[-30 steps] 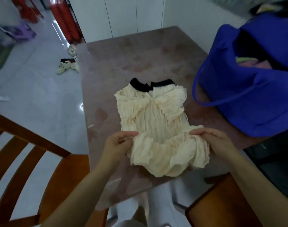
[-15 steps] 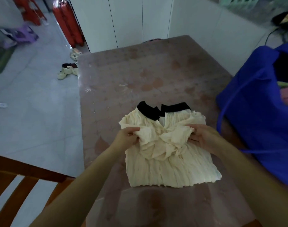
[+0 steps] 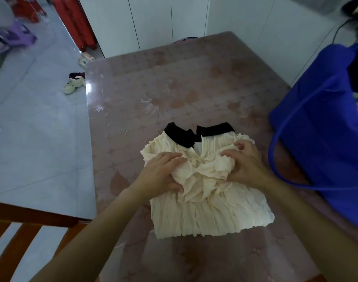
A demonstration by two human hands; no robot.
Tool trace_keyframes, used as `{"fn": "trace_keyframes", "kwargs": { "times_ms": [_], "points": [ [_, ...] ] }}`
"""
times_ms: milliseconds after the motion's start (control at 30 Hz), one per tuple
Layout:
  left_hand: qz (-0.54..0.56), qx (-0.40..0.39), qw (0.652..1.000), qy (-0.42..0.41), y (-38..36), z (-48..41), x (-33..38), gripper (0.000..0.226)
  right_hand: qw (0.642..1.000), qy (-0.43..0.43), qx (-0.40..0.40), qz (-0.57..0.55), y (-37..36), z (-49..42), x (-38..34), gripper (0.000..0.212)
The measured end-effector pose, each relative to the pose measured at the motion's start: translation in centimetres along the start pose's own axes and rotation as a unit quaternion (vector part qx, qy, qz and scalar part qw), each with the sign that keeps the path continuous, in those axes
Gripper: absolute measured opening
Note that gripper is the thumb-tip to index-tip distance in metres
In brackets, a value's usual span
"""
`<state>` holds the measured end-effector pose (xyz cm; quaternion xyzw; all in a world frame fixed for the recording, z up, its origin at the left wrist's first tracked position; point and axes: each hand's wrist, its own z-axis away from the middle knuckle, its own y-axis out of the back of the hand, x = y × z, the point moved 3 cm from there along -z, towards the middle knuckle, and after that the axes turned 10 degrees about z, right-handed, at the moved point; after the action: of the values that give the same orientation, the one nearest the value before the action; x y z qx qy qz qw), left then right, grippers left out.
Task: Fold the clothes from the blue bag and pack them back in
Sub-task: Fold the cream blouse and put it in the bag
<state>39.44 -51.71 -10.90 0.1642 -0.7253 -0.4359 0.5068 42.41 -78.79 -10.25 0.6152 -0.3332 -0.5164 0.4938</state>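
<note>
a: what could go wrong for the person from here?

b: the blouse lies on the tabletop with its black collar at the far end. the lower part is flat and fairly square, but the cloth across the chest is heaped in a loose bunch. that crinkly fabric looks springy. if it is let go before it is pressed flat, it will likely puff open and the fold will come out lopsided.

a: anything else?

b: a lump in the middle makes a thick bundle, which could slump apart when lifted across to the blue bag. the bag stands near on the right with its mouth open and other clothes showing inside. its strap loops down just beside the right wrist, so an arm could catch in it on the way over.

a: and the fingers?

b: on the left hand the fingers lie almost straight across the left shoulder of the blouse. the thumb digs into the bunch underneath, so it looks like a loose pinch on the gathered cloth. on the right hand the fingers are curled over, clutching a fold of the bunch at the right shoulder. both hands hold the blouse and nothing else.
</note>
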Motion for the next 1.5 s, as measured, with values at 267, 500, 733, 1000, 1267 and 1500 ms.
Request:
{"fn": "trace_keyframes", "kwargs": {
  "times_ms": [267, 500, 733, 1000, 1267, 1500],
  "points": [
    [0.126, -0.01, 0.988, 0.086, -0.3, -0.9, 0.0, 0.03, 0.987, 0.129, 0.081, 0.041, 0.5, -0.4, -0.5, 0.045],
    [0.293, 0.054, 0.934, 0.199, 0.2, -2.0, 0.4, 0.016, 0.962, -0.033, -0.063, -0.262, -0.2, -1.1, -0.7, 0.037],
    [0.064, 0.04, 0.996, -0.051, 0.5, -1.7, 1.4, 0.013, 0.972, 0.085, -0.197, -0.092, -1.3, -0.2, -1.3, 0.073],
    [0.073, -0.14, 0.978, 0.135, -0.4, -2.0, 0.4, 0.074, 0.969, 0.072, -0.232, -0.047, -2.0, -0.6, -1.3, 0.095],
    [0.01, -0.173, 0.979, 0.105, -0.8, -1.5, 0.4, 0.123, 0.981, -0.031, -0.058, -0.183, -2.4, -1.7, -0.4, 0.018],
    [0.065, -0.008, 0.993, 0.103, 0.3, -1.5, -0.4, 0.028, 0.955, -0.081, 0.008, -0.287, -1.3, -2.8, 0.6, 0.034]
  ]
}}
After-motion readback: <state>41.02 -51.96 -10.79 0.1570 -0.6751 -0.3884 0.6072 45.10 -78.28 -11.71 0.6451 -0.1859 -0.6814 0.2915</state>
